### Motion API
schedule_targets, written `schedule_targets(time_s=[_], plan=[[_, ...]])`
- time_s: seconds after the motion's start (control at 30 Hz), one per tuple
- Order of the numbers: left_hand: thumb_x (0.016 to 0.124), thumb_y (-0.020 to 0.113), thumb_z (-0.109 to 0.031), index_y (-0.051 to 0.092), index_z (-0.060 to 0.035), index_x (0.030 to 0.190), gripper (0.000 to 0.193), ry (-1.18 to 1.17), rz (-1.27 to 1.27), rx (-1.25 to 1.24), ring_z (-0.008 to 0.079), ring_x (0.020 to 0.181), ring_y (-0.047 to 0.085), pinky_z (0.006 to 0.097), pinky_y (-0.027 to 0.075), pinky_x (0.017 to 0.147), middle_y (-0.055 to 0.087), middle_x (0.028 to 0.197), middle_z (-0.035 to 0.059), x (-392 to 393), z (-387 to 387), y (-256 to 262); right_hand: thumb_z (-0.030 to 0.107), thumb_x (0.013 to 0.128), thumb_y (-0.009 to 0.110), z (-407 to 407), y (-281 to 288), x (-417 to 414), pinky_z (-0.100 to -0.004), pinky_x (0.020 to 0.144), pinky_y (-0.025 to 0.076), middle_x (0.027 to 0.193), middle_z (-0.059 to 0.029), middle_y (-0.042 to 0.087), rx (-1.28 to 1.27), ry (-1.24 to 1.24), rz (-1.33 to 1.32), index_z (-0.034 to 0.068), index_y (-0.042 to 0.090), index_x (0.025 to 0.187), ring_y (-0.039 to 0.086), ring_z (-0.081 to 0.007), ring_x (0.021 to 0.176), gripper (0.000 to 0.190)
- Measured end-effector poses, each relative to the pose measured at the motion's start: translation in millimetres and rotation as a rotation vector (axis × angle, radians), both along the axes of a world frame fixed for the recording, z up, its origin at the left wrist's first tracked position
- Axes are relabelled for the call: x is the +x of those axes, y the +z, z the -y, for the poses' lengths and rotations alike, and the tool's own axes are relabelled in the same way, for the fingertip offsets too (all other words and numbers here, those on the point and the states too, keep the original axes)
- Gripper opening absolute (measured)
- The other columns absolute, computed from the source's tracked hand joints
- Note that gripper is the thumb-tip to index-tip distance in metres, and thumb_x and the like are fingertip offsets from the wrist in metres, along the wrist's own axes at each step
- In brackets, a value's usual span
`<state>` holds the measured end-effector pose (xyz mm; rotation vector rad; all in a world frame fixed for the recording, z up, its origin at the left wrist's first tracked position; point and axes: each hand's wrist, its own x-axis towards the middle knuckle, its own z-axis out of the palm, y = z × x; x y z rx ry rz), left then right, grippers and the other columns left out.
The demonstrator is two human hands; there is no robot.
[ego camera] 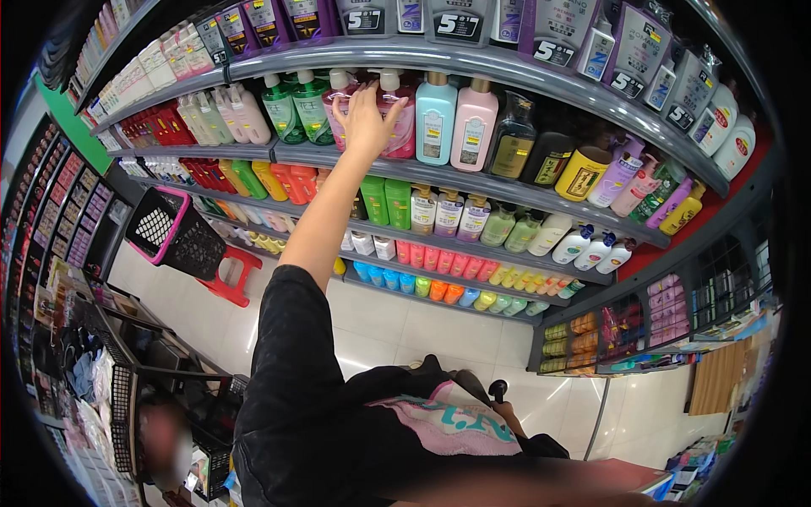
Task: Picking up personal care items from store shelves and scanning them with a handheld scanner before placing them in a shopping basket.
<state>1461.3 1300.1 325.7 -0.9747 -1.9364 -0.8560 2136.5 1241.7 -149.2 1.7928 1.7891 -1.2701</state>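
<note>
My left hand (pixel 370 120) reaches up to the second shelf with its fingers spread, palm away from the camera. It is over two pink pump bottles with white tops, one at the left (pixel 339 101) and one at the right (pixel 398 130). Its fingertips lie between and against the bottles; the exact contact is hidden. Green pump bottles (pixel 310 109) stand left of them, a light blue bottle (pixel 436 120) and a light pink bottle (pixel 475 127) to the right. Low beside my body, my right hand (pixel 505 410) is closed around a black handle with a rounded end (pixel 498 388).
Curved grey shelves (pixel 405 54) of toiletries span the view. A black basket with a pink rim (pixel 166 234) rests on a red plastic stool (pixel 237 279) at the left. A wire-fronted rack (pixel 595 336) stands right. A blurred person (pixel 166 437) is at the lower left, near black crates.
</note>
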Motion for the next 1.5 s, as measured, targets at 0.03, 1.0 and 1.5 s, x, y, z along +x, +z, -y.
schedule_targets(time_s=[0.03,1.0,1.5], plan=[[0.09,0.065,-0.056,0.06,-0.0045,0.128,0.065,0.001,-0.004,0.0,0.0263,0.124,0.056,0.0554,0.014,0.116,0.065,0.124,0.0147,1,7,-1,0.042,0.081,0.068,0,1,-4,-0.0461,0.077,0.055,0.081,-0.0252,0.071,-0.022,-0.046,0.008,-0.005,0.072,0.088,0.071,-0.0407,0.087,0.048],[0.085,0.07,-0.057,0.064,-0.0033,0.126,0.068,0.102,0.348,0.085,0.032,0.127,0.05,0.0513,0.025,0.107,0.063,0.127,0.0198,-178,71,8,0.012,0.097,0.061,-17,306,-310,-0.0261,0.065,0.045,0.079,-0.0023,0.057,0.244,-0.04,-1.264,0.003,0.052,0.109,0.056,-0.0108,0.073,0.017],[0.088,0.071,-0.046,0.071,-0.0031,0.11,0.049,-0.22,0.205,0.102,0.0297,0.113,0.059,0.0481,0.026,0.105,0.071,0.108,0.0137,-188,101,14,0.003,0.092,0.064,122,284,-442,-0.0252,0.065,0.046,0.084,-0.0006,0.054,0.267,-0.119,-1.231,0.003,0.052,0.123,0.056,-0.0084,0.075,0.034]])
